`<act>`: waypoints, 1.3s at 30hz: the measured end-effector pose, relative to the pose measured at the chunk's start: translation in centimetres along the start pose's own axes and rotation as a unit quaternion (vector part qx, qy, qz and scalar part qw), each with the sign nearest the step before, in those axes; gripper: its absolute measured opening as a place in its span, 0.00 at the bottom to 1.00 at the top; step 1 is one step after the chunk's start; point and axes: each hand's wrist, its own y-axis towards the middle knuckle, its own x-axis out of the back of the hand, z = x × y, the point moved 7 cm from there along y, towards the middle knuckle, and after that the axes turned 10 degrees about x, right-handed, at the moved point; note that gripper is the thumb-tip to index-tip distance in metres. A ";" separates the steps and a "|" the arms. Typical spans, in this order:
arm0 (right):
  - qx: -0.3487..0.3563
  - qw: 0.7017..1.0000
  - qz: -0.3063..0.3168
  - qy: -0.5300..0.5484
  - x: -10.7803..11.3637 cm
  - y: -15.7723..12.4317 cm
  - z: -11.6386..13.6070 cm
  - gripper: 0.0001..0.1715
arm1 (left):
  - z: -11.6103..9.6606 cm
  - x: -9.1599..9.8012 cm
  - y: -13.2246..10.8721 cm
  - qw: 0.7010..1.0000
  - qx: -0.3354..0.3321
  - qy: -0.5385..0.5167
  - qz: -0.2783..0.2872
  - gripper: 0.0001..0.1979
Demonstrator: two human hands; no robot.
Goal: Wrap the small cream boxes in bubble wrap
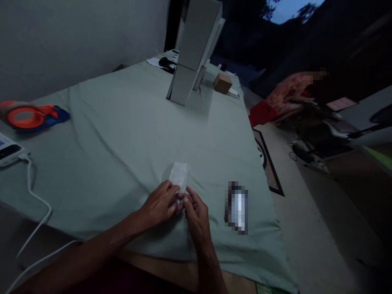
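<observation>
A small white package in clear bubble wrap [179, 174] lies near the front of the cloth-covered table, its long side pointing away from me. My left hand [161, 201] grips its near left side, fingers bent over the wrap. At the near end, my right hand [196, 210] has its thumb and fingers pinched together on the loose wrap. Both hands almost meet there, and they hide the package's near end. To the right of my right hand lies a pixelated dark and pale object [237, 208] whose kind I cannot make out.
Tall white boxes [191, 45] stand on the green tablecloth [134, 122], with a brown cardboard box [222, 83] behind. An orange and blue tape dispenser [30, 116] and a white device [12, 151] with a cable [32, 192] are at left. A person [289, 96] sits beyond the table's right edge.
</observation>
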 end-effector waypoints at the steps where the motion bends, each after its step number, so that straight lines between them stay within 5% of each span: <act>1: 0.024 0.999 0.023 -0.021 -0.2 -0.2 0.3 0.27 | 0.1 0.1 -0.1 1.000 -0.001 -0.026 -0.005 0.21; 5: 0.135 0.973 0.097 -0.160 -1.1 -1.0 1.2 0.32 | 0.9 0.7 -0.2 0.990 0.037 -0.134 -0.005 0.31; 10: 0.237 0.919 0.144 -0.280 -2.0 -1.8 2.4 0.39 | 1.1 0.7 0.0 0.989 0.048 -0.135 -0.024 0.25; 15: 0.200 0.933 0.180 -0.237 -1.6 -1.1 2.6 0.37 | 1.1 -0.1 -0.2 0.992 0.026 -0.107 -0.054 0.19; 19: 0.114 0.978 0.053 -0.168 1.4 0.6 1.4 0.25 | 1.0 -0.3 -0.2 0.996 0.035 -0.060 -0.057 0.24; 22: 0.099 0.980 0.005 -0.174 2.9 1.6 1.0 0.23 | 0.8 -0.2 0.0 0.998 0.036 -0.013 -0.053 0.26; 29: 0.232 0.929 0.067 -0.279 0.8 2.0 1.3 0.28 | 1.0 -0.5 0.4 0.999 0.030 0.006 -0.039 0.32; 33: 0.266 0.897 0.107 -0.336 -0.5 2.2 0.6 0.30 | 0.0 0.2 0.0 0.998 -0.001 0.023 -0.062 0.27; 39: 0.226 0.926 0.126 -0.273 0.0 3.1 0.0 0.27 | -1.3 0.4 -0.2 0.997 -0.052 0.056 -0.025 0.14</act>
